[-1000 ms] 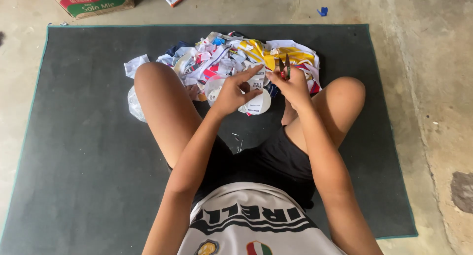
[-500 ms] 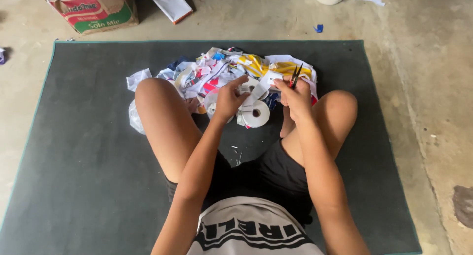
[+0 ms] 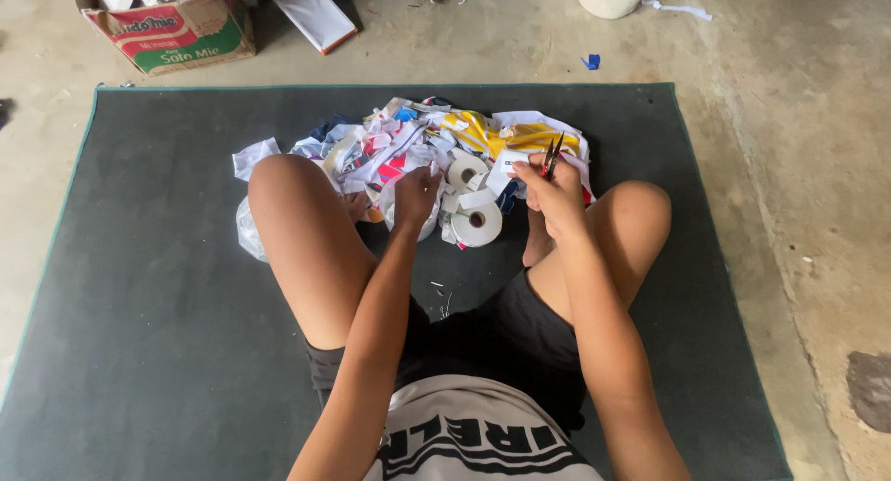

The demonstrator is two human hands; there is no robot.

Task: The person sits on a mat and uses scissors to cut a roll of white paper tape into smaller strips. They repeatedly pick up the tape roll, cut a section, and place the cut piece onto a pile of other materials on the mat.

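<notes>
Over scrap pile (image 3: 408,147), left hand (image 3: 415,195) curled downward, right hand (image 3: 552,195) gripping scissors (image 3: 551,156)

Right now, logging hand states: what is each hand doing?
Left hand: closed on scraps in the pile; exactly what, cannot tell.
Right hand: closed, holding small red-handled scissors.

2 white tape rolls (image 3: 478,223), 1 scissors (image 3: 551,156), 1 cardboard box (image 3: 176,31), 1 mat (image 3: 148,286)

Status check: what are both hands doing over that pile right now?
Right hand grips small scissors, blades up. Left hand down on scrap pile, beside tape rolls. Nothing blocking on mat.
</notes>
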